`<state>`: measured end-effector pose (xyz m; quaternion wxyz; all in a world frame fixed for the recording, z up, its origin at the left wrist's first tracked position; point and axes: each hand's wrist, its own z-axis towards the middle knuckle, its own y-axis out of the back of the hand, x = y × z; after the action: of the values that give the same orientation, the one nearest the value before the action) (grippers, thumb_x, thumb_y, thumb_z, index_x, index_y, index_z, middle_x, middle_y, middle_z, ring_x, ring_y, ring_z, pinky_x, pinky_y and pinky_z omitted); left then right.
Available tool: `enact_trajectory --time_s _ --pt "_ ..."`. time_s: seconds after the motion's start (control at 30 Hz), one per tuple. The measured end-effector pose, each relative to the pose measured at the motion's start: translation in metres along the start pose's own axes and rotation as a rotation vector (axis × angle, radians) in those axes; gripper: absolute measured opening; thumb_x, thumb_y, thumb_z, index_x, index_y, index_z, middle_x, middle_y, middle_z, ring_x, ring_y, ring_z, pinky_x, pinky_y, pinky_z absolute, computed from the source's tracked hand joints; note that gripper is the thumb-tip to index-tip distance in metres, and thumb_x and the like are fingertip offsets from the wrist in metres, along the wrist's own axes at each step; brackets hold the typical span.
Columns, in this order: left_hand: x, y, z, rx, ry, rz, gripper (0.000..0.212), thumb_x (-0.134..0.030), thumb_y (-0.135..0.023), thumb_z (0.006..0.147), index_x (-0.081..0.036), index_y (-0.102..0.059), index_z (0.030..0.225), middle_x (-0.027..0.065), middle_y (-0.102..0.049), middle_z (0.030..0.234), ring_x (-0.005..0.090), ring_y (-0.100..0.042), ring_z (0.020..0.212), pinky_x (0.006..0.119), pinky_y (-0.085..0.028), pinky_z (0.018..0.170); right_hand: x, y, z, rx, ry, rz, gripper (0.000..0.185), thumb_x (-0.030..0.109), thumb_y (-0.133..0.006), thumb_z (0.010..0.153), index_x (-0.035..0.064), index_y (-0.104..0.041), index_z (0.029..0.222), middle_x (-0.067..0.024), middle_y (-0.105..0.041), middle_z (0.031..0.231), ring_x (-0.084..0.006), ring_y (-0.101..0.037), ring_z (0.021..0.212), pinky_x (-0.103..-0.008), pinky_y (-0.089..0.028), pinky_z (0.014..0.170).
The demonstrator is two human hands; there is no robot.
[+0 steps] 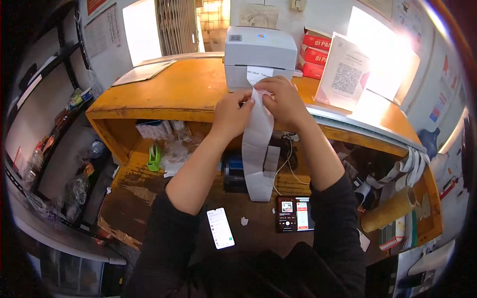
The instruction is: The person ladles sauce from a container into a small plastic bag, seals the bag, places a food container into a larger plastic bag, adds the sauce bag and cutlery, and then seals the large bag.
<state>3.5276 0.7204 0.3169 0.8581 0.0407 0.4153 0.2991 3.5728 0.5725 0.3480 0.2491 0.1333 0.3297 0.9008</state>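
Observation:
A long strip of white printer paper (257,149) comes out of the front slot of a white label printer (261,46) and hangs down past the counter edge. My left hand (233,111) pinches the strip's left edge between thumb and fingers. Just below the slot, my right hand (281,98) grips the strip near its top, where it is creased and twisted. Printed writing shows on the short part between slot and fingers. The strip's lower end hangs over the desk, in front of a dark device (234,173).
A lit smartphone (221,228) and a folding phone or tablet (294,214) lie on the dark desk (253,238). A green tape dispenser (154,157) stands left. On the counter (171,89) are red boxes (315,56) and a code stand (344,74). A cardboard tube (387,208) lies right.

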Motion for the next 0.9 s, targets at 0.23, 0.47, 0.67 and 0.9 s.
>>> enact_trajectory --time_s 0.23,0.47,0.67,0.9 --pt "-0.009 -0.002 0.014 0.065 0.106 -0.058 0.017 -0.013 -0.061 0.074 -0.003 -0.061 0.088 0.006 -0.061 0.073 0.0129 -0.056 0.068 0.025 -0.044 0.062 -0.018 0.001 0.012 0.15 -0.211 0.497 0.024 0.018 -0.058 0.07 0.0049 -0.064 0.089 -0.0139 -0.062 0.083 -0.0224 -0.059 0.077 -0.0332 -0.045 0.071" --pt "0.007 -0.007 0.018 -0.013 0.01 -0.122 0.017 -0.007 -0.055 0.07 -0.003 -0.06 0.086 0.0084 -0.061 0.073 0.0175 -0.059 0.068 0.029 -0.046 0.063 -0.012 -0.003 0.019 0.169 -0.461 0.479 0.024 0.021 -0.064 0.069 0.0034 -0.065 0.085 -0.0118 -0.063 0.075 -0.0172 -0.059 0.067 -0.0297 -0.046 0.064" --pt "0.001 -0.005 0.017 0.013 0.046 -0.031 0.021 -0.005 -0.052 0.067 -0.003 -0.06 0.086 0.0114 -0.061 0.074 0.0223 -0.059 0.07 0.031 -0.046 0.065 -0.016 -0.007 0.023 0.197 -0.573 0.656 0.023 0.018 -0.063 0.071 0.0012 -0.064 0.086 -0.0038 -0.06 0.068 -0.008 -0.051 0.06 -0.0235 -0.041 0.055" --pt "0.006 -0.006 0.012 0.071 0.023 0.089 0.027 -0.007 -0.054 0.064 -0.004 -0.06 0.091 0.0139 -0.061 0.078 0.0287 -0.058 0.075 0.034 -0.045 0.069 -0.017 -0.009 0.017 -0.237 -0.544 0.34 0.021 0.02 -0.056 0.077 0.0005 -0.062 0.083 -0.0068 -0.06 0.07 -0.0135 -0.054 0.063 -0.0271 -0.043 0.061"
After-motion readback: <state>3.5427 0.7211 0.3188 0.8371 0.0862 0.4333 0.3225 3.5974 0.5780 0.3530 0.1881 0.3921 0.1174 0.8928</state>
